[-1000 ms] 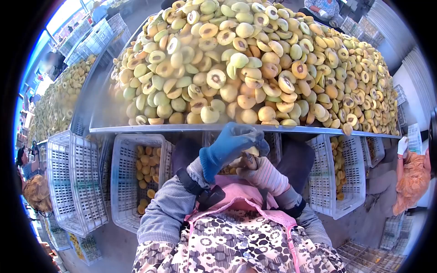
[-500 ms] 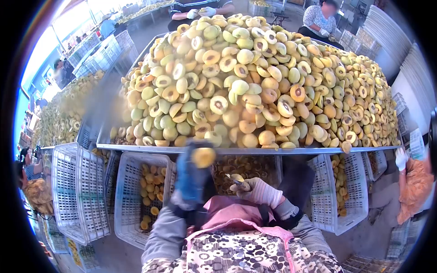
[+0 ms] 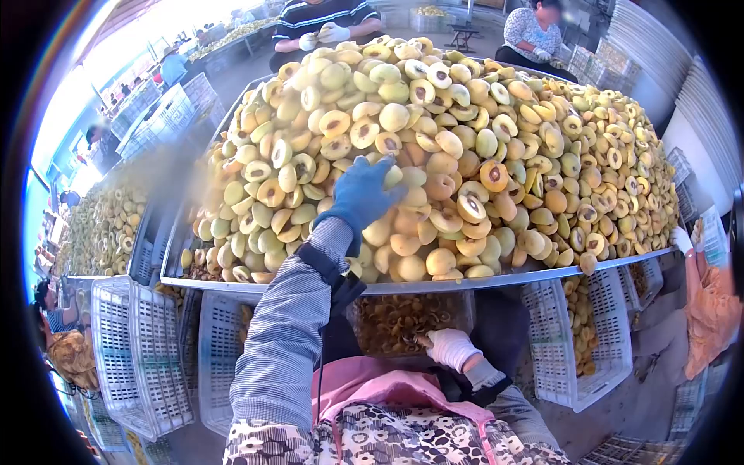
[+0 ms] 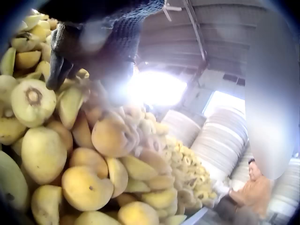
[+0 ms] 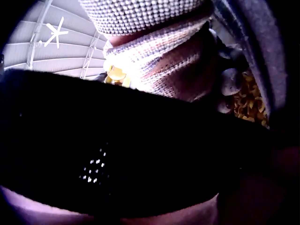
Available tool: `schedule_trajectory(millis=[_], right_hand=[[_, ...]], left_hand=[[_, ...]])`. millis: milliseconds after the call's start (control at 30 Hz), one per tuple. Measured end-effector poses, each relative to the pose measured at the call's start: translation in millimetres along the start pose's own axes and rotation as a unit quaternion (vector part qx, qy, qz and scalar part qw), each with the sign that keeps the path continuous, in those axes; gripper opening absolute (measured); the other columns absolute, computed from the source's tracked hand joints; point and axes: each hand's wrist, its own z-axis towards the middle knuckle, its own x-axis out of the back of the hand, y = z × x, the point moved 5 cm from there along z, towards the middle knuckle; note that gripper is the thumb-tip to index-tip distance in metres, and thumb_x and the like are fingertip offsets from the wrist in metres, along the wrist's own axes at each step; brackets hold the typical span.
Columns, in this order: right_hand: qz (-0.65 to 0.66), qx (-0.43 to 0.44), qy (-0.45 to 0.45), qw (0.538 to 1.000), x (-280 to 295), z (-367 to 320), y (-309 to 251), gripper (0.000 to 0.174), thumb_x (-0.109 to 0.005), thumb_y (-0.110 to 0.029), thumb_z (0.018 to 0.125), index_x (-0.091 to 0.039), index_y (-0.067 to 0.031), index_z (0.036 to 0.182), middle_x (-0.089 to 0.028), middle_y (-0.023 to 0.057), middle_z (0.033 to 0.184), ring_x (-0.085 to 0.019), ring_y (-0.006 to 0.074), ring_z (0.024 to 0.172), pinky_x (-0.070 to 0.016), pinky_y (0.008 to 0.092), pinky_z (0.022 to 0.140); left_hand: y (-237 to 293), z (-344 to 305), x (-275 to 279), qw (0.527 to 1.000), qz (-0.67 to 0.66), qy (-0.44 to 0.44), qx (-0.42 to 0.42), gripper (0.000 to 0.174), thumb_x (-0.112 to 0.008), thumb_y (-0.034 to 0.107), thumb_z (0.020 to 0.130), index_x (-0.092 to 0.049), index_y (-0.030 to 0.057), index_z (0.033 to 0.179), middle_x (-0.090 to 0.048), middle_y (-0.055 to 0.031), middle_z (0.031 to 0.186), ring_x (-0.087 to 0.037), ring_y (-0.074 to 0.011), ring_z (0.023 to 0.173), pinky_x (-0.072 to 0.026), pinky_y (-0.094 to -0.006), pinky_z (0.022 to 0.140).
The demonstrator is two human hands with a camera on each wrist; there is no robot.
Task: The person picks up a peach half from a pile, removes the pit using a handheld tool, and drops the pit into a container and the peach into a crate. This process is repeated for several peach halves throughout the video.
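The left hand, in a blue glove, lies on the near slope of a heap of halved yellow fruit. Its fingers bend down onto the pieces and touch them; whether they have closed round one half cannot be told. The right hand, in a pale knitted glove, sits low against the person's lap, at the rim of a clear tub of pits. Its fingers curl inward, but what they hold, if anything, is hidden. The heap covers a metal table. White plastic crates stand below it on both sides. Two seated people work at the far edge.
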Motion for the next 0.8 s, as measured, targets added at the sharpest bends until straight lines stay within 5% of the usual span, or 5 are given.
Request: schedule_trajectory(millis=[267, 500, 600, 667, 800], right_hand=[[0.009, 0.029, 0.097, 0.995, 12.3, -9.1, 2.6, 0.041, -0.046, -0.045, 0.092, -0.064, -0.0079, 0.095, -0.066, 0.0199, 0.083, -0.063, 0.0389, 0.082, -0.0494, 0.0473, 0.073], [0.218, 0.118, 0.26, 0.933, 66.7, -30.6, -28.4, 0.034, -0.062, -0.032, 0.085, -0.063, -0.0102, 0.11, -0.066, 0.0178, 0.084, -0.064, 0.0354, 0.079, -0.051, 0.0402, 0.069], [0.223, 0.072, 0.24, 0.942, 83.4, -40.9, -51.1, 0.038, -0.064, -0.031, 0.083, -0.061, -0.0114, 0.115, -0.067, 0.0167, 0.086, -0.064, 0.0352, 0.08, -0.0517, 0.0388, 0.071], [0.211, 0.086, 0.248, 0.942, 73.3, -36.5, -50.1, 0.038, -0.064, -0.032, 0.083, -0.061, -0.0123, 0.116, -0.067, 0.017, 0.086, -0.064, 0.0354, 0.081, -0.0517, 0.0395, 0.072], [0.153, 0.069, 0.202, 0.965, 53.3, -27.7, -31.1, 0.039, -0.06, -0.035, 0.084, -0.06, -0.0147, 0.117, -0.067, 0.0186, 0.088, -0.064, 0.0367, 0.084, -0.0509, 0.0431, 0.074]], left_hand=[[-39.2, -39.7, -1.4, 0.948, -0.287, 0.141, 0.002, 0.037, -0.066, 0.019, 0.081, -0.053, 0.0066, 0.112, -0.061, -0.0156, 0.103, -0.063, -0.0289, 0.087, -0.0518, -0.0372, 0.073], [-38.2, -113.3, -16.7, 0.464, -0.875, -0.068, 0.122, 0.056, -0.039, 0.044, 0.095, -0.048, -0.003, 0.124, -0.056, -0.0287, 0.118, -0.064, -0.0304, 0.083, -0.052, -0.0373, 0.071], [-29.5, -138.3, -15.1, 0.447, -0.879, -0.036, 0.162, 0.053, -0.042, 0.043, 0.094, -0.048, 0.0002, 0.125, -0.057, -0.0279, 0.117, -0.064, -0.0294, 0.081, -0.0525, -0.0375, 0.067], [-32.8, -155.3, 10.7, 0.791, -0.601, 0.072, 0.09, 0.049, -0.045, 0.041, 0.094, -0.049, 0.0025, 0.125, -0.059, -0.0258, 0.114, -0.065, -0.0274, 0.075, -0.0533, -0.036, 0.061], [-119.7, -218.6, 35.9, 0.73, -0.621, 0.169, 0.232, 0.033, -0.051, 0.027, 0.092, -0.057, 0.0015, 0.112, -0.066, -0.0145, 0.09, -0.063, -0.0166, 0.071, -0.05, -0.0256, 0.052]])
